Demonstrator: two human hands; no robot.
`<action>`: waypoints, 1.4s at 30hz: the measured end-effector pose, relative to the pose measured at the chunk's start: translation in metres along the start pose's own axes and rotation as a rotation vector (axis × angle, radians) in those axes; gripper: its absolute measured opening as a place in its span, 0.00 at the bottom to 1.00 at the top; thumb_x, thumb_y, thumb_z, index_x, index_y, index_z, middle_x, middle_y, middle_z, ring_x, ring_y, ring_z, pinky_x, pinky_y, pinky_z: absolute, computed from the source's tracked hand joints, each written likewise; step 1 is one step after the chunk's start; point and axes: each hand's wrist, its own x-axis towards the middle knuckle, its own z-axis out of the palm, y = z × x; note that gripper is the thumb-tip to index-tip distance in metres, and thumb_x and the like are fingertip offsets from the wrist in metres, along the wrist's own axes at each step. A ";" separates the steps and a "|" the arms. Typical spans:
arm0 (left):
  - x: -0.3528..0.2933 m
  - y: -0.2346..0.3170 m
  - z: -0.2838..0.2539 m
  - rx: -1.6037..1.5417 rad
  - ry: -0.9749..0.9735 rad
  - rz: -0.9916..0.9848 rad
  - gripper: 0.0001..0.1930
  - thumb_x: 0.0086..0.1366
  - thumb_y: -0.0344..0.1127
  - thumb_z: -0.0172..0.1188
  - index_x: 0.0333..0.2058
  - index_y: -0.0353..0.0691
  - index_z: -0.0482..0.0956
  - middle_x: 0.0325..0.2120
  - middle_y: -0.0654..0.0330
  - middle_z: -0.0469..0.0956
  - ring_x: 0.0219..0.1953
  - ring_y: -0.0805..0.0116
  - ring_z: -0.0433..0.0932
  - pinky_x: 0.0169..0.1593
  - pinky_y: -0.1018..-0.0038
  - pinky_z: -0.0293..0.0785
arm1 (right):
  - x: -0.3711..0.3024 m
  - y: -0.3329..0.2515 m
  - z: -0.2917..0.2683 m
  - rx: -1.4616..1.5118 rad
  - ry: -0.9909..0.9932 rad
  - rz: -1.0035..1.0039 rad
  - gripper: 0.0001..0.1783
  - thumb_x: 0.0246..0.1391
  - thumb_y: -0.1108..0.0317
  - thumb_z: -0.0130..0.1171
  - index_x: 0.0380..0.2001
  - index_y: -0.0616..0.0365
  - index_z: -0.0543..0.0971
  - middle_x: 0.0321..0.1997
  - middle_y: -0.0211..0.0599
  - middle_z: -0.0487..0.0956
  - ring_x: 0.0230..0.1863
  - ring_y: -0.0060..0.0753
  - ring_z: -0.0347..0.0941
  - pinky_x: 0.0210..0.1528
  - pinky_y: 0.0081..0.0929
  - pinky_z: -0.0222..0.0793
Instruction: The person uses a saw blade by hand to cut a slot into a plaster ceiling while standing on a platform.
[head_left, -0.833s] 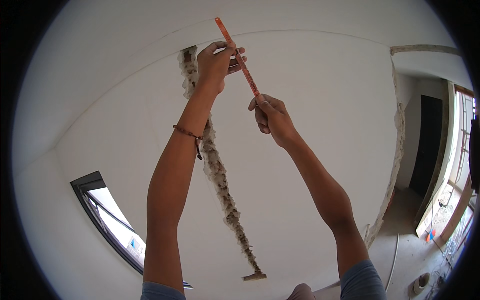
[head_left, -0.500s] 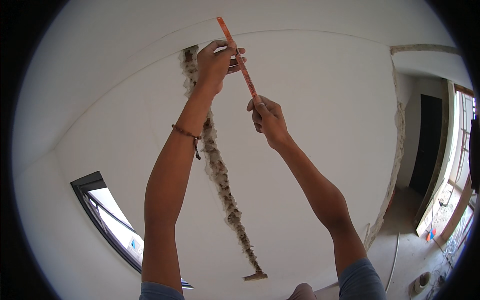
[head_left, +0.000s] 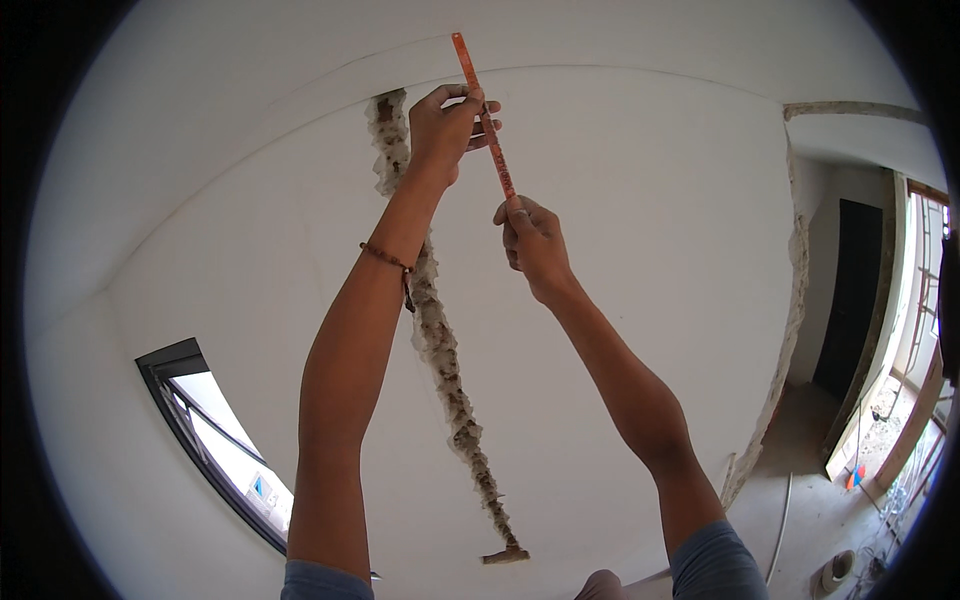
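Note:
A narrow orange hacksaw blade [head_left: 502, 165], worn and marked along its lower half, slants up between my two hands. My right hand [head_left: 537, 245] pinches its lower end between thumb and fingers. Higher up, my left hand [head_left: 440, 135] grips the blade's middle with thumb and forefinger, the other fingers spread behind it. The blade's free upper end, with a small hole in it, overlaps the ceiling [head_left: 620, 35] in view; whether it touches cannot be told. Behind my left arm, a rough chiselled groove [head_left: 437, 335] runs down the white wall [head_left: 640, 180].
Low on the left is a dark-framed window [head_left: 215, 440]. At right, the wall ends in a broken edge [head_left: 797, 240], beyond which stand a dark door [head_left: 850, 290] and a bright opening. A pale pipe [head_left: 782, 525] and a round container [head_left: 838, 570] lie on the floor.
The hacksaw blade stands slightly more upright, and its top and my left hand have shifted a little to the right. Both hands keep their hold. The view has moved slightly.

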 end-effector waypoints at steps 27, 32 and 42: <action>0.047 0.034 -0.006 0.010 0.023 -0.050 0.21 0.65 0.47 0.53 0.46 0.34 0.73 0.40 0.57 0.79 0.40 0.65 0.78 0.43 0.71 0.72 | 0.085 -0.062 0.059 0.154 0.078 -0.157 0.16 0.63 0.60 0.42 0.27 0.60 0.69 0.14 0.29 0.64 0.12 0.20 0.55 0.14 0.22 0.50; 0.057 0.029 -0.004 -0.086 -0.108 -0.066 0.19 0.67 0.45 0.49 0.43 0.33 0.73 0.44 0.53 0.76 0.45 0.66 0.73 0.47 0.69 0.71 | 0.139 -0.101 0.049 -0.025 0.095 -0.151 0.16 0.61 0.58 0.46 0.30 0.62 0.72 0.21 0.33 0.70 0.18 0.23 0.63 0.17 0.24 0.57; -0.041 -0.018 0.020 -0.282 -0.112 -0.062 0.15 0.69 0.38 0.43 0.36 0.31 0.73 0.38 0.52 0.77 0.40 0.66 0.75 0.46 0.70 0.72 | 0.050 -0.034 0.031 -0.064 0.185 -0.321 0.18 0.59 0.67 0.40 0.36 0.71 0.76 0.33 0.55 0.77 0.37 0.48 0.74 0.43 0.40 0.66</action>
